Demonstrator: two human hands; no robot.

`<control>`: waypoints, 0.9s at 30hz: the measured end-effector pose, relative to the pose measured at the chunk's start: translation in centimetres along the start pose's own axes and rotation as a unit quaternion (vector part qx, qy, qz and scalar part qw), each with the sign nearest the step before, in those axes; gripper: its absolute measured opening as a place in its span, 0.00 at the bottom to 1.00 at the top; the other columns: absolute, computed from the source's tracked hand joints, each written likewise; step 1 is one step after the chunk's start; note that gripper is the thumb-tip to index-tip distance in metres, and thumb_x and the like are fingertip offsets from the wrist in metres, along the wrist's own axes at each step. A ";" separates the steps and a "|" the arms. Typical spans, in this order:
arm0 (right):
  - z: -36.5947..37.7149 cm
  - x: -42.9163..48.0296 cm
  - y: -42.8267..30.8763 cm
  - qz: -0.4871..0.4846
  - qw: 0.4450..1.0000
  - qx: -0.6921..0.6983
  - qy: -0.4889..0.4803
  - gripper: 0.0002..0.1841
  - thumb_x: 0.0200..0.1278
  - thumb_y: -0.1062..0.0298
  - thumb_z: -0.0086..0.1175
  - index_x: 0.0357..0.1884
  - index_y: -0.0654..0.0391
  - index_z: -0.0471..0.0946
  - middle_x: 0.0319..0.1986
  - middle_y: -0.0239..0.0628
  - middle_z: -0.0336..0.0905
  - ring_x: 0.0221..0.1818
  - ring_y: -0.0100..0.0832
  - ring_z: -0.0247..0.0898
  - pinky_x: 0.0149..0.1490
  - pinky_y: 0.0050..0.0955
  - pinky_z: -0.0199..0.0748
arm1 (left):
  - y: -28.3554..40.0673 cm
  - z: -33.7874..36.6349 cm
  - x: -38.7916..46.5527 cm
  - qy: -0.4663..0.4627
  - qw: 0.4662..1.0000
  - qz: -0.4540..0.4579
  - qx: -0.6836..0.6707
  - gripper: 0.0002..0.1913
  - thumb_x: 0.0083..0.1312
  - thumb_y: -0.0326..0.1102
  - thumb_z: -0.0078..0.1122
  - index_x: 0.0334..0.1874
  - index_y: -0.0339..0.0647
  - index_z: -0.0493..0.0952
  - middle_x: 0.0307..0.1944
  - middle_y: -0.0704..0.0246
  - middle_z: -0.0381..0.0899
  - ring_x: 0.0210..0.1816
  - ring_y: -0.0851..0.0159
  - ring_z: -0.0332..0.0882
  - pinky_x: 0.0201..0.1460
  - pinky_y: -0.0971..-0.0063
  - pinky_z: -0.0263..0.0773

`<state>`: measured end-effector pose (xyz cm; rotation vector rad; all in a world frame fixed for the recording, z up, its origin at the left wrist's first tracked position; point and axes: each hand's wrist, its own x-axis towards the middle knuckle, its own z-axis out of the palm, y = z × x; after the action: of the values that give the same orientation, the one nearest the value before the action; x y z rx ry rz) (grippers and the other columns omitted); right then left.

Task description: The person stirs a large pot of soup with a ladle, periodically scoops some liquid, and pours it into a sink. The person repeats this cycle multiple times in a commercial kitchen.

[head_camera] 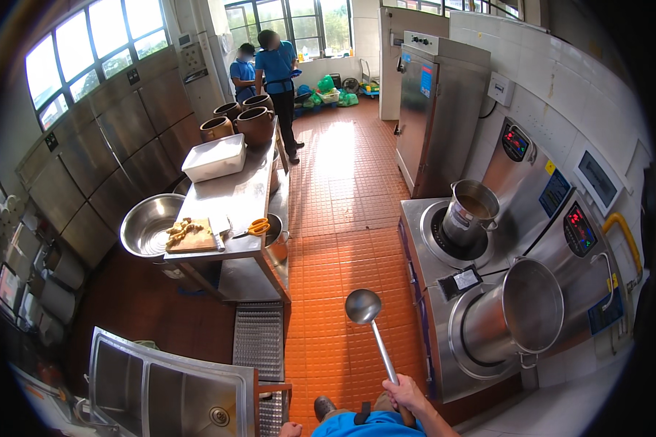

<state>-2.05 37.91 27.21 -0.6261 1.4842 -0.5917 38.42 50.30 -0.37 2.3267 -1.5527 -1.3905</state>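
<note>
A long-handled steel ladle (364,307) is gripped by its handle in my right hand (404,392). Its bowl points forward over the tiled floor and looks empty. Only part of my left hand (291,430) shows at the bottom edge, near the sink, and its fingers are not clear enough to read. To my right stands a tall steel stockpot (484,330) on the nearer induction burner. Beyond it a smaller pot (464,221) with brownish liquid sits on the farther burner. A black pouch (460,282) with a white label lies between the burners.
A double-basin sink (197,388) stands at my left. Past it, a steel table (229,205) bears a cutting board with ginger (188,232), a cleaver (217,235), orange-handled scissors (256,227), a lidded white box (214,158) and several clay jars (255,127). Two people (276,63) stand beyond.
</note>
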 end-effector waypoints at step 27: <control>-0.2 -0.9 -1.3 -0.013 0.997 0.068 0.031 0.13 0.74 0.60 0.57 0.37 0.59 0.73 0.20 0.31 0.71 0.17 0.22 0.68 0.21 0.24 0.71 | -0.5 0.6 0.6 -0.005 0.998 -0.001 -0.057 0.16 0.65 0.42 0.59 0.45 0.35 0.85 0.44 0.49 0.86 0.45 0.49 0.85 0.46 0.56 0.80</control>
<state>-2.23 37.65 28.75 -0.5252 1.4812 -0.7314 38.46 50.39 -1.41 2.2603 -1.4315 -1.4520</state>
